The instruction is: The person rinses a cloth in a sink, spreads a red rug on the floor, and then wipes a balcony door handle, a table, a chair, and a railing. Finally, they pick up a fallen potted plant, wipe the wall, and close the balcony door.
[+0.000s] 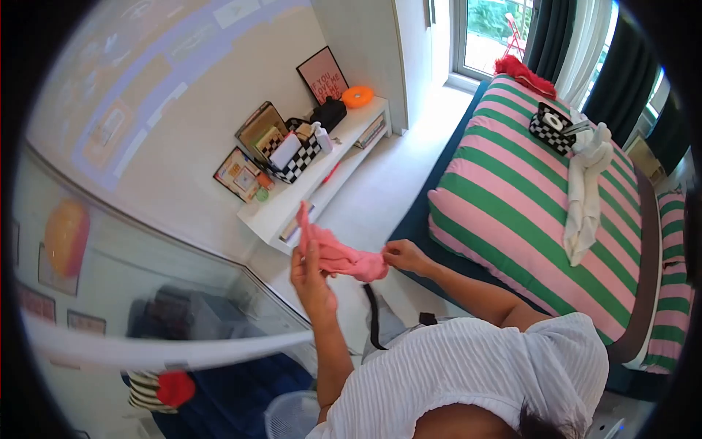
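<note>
Head view looks down on us as we hold a soft, crumpled pink cloth (340, 256) between both hands, above the pale floor (380, 190) and in front of our white ribbed shirt (468, 373). Our left hand (311, 274) is raised, fingers curled around one end of the fabric, a loose flap standing up above the knuckles. Our right hand (402, 256) pinches the bunched other end, fingers closed on it; the cloth sags in limp folds between the two.

Beside us lies a bed under a padded quilt with broad pink and green stripes (526, 197). A white towel (585, 190), twisted into a long drooping shape, rests on it near a black-and-white checked box (552, 128) and a fuzzy red cushion (523, 73). Along the wall runs a low white shelf (322, 175) carrying a checked basket (296, 157), framed prints and an orange ring-shaped object (357, 96).

The fisheye lens bends everything; the picture's edges are black, small items in the basket are too tiny to identify, and a pale blurred band crosses the lower left.
</note>
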The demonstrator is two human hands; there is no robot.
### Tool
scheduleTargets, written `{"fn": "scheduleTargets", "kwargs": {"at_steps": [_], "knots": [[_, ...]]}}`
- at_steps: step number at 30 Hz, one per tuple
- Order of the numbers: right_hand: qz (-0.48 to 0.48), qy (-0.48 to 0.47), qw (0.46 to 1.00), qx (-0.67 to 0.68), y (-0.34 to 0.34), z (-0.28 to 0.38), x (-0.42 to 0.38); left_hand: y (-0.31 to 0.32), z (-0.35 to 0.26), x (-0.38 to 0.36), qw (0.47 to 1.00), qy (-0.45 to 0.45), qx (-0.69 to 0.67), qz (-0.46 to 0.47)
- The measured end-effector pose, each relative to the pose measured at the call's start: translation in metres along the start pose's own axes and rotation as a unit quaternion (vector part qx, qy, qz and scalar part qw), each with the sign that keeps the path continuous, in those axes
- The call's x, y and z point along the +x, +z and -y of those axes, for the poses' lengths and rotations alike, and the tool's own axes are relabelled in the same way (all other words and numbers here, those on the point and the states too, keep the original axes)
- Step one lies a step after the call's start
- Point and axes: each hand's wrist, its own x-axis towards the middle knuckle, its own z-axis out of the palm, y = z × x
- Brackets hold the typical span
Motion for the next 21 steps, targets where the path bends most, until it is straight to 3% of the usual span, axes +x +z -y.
{"fn": "scheduleTargets", "kwargs": {"at_steps": [2, 6, 10, 13, 14, 16, 17, 18, 20, 21], "knots": [[-0.016, 0.113, 0.99, 0.083, 0.001, -0.003, 0.046, 0.01, 0.003, 0.064, 0.998, -0.032, -0.01, 0.05], [-0.074, 0.199, 0.96, 0.185, -0.019, -0.005, 0.115, 0.054, 0.014, 0.171, 0.988, -0.06, -0.03, 0.139], [-0.127, 0.176, 0.955, 0.203, -0.057, -0.016, 0.171, 0.098, 0.041, 0.262, 0.962, -0.137, -0.047, 0.231], [-0.139, 0.146, 0.894, 0.401, -0.094, -0.021, 0.219, 0.137, 0.061, 0.319, 0.931, -0.206, -0.076, 0.29], [-0.15, 0.143, 0.891, 0.404, -0.102, -0.024, 0.237, 0.15, 0.065, 0.336, 0.916, -0.245, -0.087, 0.305], [-0.173, 0.068, 0.786, 0.59, -0.119, -0.011, 0.276, 0.175, 0.078, 0.376, 0.902, -0.27, -0.08, 0.327], [-0.101, 0.03, 0.771, 0.628, -0.125, -0.051, 0.31, 0.188, 0.086, 0.397, 0.904, -0.271, -0.084, 0.321], [-0.106, 0.025, 0.769, 0.629, -0.131, -0.04, 0.324, 0.2, 0.091, 0.416, 0.905, -0.274, -0.085, 0.314], [-0.136, -0.08, 0.638, 0.754, -0.167, 0.008, 0.365, 0.232, 0.124, 0.466, 0.909, -0.274, -0.081, 0.305], [-0.132, -0.073, 0.675, 0.722, -0.18, -0.011, 0.398, 0.242, 0.138, 0.485, 0.914, -0.271, -0.076, 0.294]]}}
